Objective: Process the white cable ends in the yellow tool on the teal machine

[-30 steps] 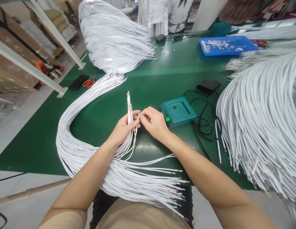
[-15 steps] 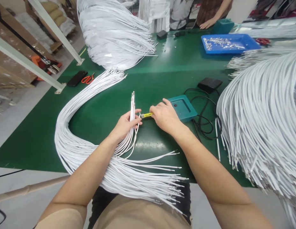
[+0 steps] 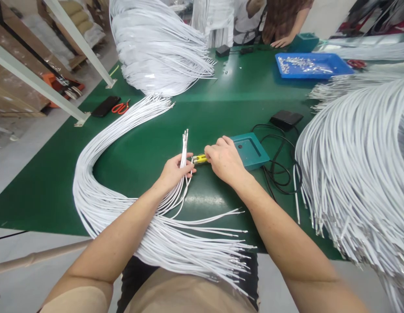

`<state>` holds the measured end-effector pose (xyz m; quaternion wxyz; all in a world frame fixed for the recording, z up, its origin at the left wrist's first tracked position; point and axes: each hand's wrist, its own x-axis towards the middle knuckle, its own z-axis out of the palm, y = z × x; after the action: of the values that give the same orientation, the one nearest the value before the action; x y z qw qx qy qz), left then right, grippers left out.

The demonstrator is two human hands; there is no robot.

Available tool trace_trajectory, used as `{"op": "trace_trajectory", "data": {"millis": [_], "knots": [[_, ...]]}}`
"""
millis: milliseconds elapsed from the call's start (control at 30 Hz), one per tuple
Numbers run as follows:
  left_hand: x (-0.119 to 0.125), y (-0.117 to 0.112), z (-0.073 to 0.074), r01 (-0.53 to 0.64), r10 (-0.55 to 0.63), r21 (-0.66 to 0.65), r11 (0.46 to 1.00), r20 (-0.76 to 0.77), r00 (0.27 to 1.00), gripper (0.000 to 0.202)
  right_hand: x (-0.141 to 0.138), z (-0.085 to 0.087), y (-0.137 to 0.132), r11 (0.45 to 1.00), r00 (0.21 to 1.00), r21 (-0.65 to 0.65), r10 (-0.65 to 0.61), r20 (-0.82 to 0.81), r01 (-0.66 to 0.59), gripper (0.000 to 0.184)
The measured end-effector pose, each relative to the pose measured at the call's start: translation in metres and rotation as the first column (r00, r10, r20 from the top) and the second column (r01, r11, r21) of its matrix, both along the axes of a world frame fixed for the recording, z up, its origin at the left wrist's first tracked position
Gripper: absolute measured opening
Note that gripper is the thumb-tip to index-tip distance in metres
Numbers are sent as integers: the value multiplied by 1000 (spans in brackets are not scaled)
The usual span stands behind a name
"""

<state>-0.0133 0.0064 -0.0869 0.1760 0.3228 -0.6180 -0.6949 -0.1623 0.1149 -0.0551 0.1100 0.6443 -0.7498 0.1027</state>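
Observation:
My left hand (image 3: 173,172) is closed around a small bunch of thin white cables (image 3: 183,148), holding their tips upright over the green table (image 3: 150,143). My right hand (image 3: 223,159) is closed on a small yellow tool (image 3: 200,159), whose tip points at one cable end beside my left thumb. The held cables belong to a long white cable bundle (image 3: 101,182) that curves round the left and fans out across my lap. A teal box (image 3: 250,150) with trailing black leads sits just behind my right hand.
Large heaps of white cables lie at the right (image 3: 361,174) and at the back (image 3: 156,48). A blue tray of metal parts (image 3: 312,65), a black pedal (image 3: 286,118), red scissors (image 3: 120,107) and a phone (image 3: 106,106) lie on the table. Another person's hand (image 3: 280,41) rests at the far edge.
My right hand left the cable tip, took hold of the yellow tool near the teal box and brought its tip to the cable end. My left hand kept holding the bunch.

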Motion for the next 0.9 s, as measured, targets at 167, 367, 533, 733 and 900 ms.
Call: {"op": "trace_trajectory", "data": {"millis": [167,367,533,733,900], "knots": [[-3,1,-5,-21,21,5,1000,33,999,49,2,-1,-1,1000,1000,5,-12,-15,13,18],[-4,3,-2,-12,13,-14,1000,53,998,48,0,4,2,997,997,-9,-77,2,77,14],[-2,2,-1,9,-7,-32,999,71,997,49,-11,-2,7,929,933,-118,-358,-46,351,35],[1,-2,0,-9,10,-22,1000,33,999,50,-13,-2,7,935,942,-125,-335,-11,331,36],[7,-7,3,-2,1,-35,999,-37,999,55,15,14,3,985,979,-170,41,199,-7,27]]}}
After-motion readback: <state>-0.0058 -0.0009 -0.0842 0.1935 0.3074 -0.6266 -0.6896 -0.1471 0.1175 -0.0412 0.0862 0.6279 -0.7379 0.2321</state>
